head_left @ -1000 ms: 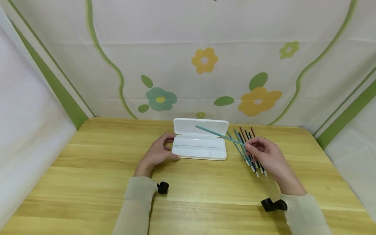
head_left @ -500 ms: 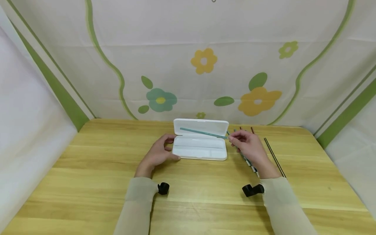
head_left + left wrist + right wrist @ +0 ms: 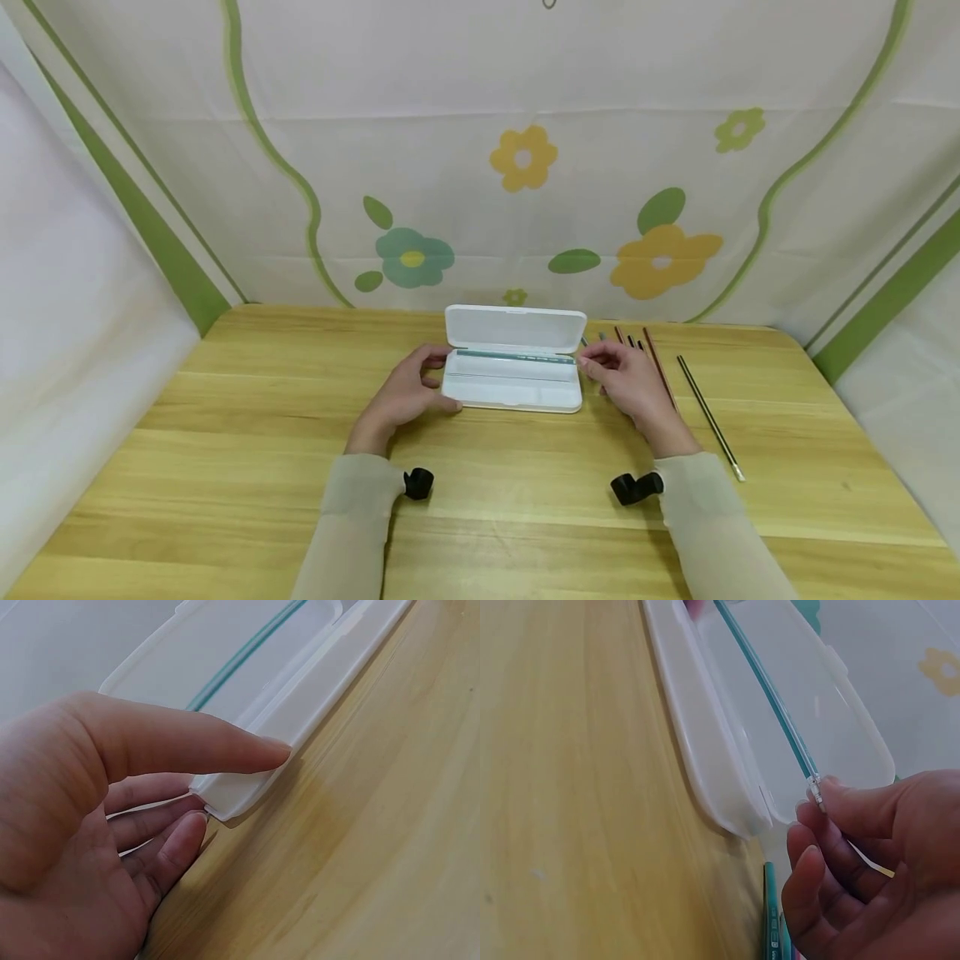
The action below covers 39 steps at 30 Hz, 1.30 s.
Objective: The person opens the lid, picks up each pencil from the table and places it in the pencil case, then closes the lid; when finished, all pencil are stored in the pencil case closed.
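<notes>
Right hand [image 3: 628, 385] pinches teal pencil [image 3: 516, 357] across open case [image 3: 495, 390].

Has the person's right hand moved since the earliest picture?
Yes, leftward in the head view: against the large orange flower, the right hand has shifted from beneath the flower's middle toward its left edge, nearer the white case.

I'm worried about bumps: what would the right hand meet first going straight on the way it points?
Likely the white case, at its right end; depth is unclear, so the right hand might pass above.
</notes>
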Motion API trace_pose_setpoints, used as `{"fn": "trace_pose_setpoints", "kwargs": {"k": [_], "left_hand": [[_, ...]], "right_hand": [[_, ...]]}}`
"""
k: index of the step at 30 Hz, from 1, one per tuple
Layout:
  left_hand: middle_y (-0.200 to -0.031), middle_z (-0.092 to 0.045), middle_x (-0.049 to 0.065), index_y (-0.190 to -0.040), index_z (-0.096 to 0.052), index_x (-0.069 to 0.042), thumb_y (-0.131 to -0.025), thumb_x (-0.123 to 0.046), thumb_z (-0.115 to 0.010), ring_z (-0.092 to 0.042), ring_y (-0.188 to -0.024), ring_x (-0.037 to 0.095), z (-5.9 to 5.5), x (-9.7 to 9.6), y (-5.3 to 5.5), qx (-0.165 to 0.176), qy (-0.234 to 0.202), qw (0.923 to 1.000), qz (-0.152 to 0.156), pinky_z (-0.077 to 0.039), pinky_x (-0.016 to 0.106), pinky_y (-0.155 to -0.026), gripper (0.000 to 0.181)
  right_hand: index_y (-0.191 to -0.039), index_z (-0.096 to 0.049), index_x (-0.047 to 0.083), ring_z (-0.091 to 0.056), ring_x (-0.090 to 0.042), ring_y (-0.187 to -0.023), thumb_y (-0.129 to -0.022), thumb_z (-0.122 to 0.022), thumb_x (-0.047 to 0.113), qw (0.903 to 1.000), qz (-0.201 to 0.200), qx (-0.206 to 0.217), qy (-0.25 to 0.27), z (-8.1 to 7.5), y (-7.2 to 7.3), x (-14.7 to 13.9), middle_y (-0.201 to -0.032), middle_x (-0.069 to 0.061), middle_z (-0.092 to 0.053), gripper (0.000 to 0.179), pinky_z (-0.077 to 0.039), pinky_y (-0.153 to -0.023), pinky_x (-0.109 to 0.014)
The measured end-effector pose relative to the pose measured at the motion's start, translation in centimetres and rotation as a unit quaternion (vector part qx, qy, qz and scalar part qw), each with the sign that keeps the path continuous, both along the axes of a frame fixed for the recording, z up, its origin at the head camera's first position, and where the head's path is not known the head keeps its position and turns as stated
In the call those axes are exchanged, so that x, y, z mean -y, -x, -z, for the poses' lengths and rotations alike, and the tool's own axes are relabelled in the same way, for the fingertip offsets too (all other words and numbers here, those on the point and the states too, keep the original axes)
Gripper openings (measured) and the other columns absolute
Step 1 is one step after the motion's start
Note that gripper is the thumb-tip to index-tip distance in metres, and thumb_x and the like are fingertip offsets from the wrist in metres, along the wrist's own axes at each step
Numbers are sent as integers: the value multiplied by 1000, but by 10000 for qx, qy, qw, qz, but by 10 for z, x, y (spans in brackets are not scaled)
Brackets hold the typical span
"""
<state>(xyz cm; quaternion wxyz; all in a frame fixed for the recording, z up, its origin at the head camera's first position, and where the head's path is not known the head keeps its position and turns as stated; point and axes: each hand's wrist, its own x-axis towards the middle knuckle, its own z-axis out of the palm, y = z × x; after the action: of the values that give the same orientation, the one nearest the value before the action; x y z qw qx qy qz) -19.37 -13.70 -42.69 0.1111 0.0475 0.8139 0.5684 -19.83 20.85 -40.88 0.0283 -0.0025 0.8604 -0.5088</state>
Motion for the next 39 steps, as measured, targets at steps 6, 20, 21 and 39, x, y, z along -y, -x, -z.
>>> {"fn": "trace_pose_setpoints", "kwargs": {"k": [6, 20, 21, 39], "left_hand": [[-149, -58, 14, -149, -56, -11, -75, -3, -92, -57, -127, 34, 0, -2, 1, 47, 40, 10000, -21, -46, 49, -115, 83], [-149, -58, 15, -151, -55, -9, -76, -4, -92, -58, -126, 34, -1, -2, -1, -29, 168, 9999, -19, -47, 50, -115, 84], [-149, -58, 15, -151, -55, -9, -76, -4, -92, -58, -126, 34, -1, -2, -1, -27, 176, 9998, -26, -47, 50, -115, 84], [-150, -56, 15, -151, -55, -12, -76, -4, -92, -58, -126, 35, -2, -2, -1, 77, 165, 9998, -99, -47, 50, -115, 84]], "right_hand": [[-116, -74, 3, -62, -25, -88, -107, -69, 18, 9997, -67, -144, -200, 5, 1, -1, -103, -12, -72, 19, -55, -63, -27], [-113, -77, 6, -61, -21, -92, -106, -70, 22, 9984, -79, -260, -499, 6, 3, 7, -107, -12, -73, 18, -53, -69, -26], [-113, -77, 7, -61, -21, -93, -106, -70, 23, 9979, -88, -283, -575, 6, 4, 8, -107, -11, -74, 19, -52, -71, -27], [-107, -81, 11, -62, -21, -91, -102, -75, 20, 9956, -140, -392, -838, 13, 5, 12, -108, -10, -76, 12, -50, -77, -31]]}}
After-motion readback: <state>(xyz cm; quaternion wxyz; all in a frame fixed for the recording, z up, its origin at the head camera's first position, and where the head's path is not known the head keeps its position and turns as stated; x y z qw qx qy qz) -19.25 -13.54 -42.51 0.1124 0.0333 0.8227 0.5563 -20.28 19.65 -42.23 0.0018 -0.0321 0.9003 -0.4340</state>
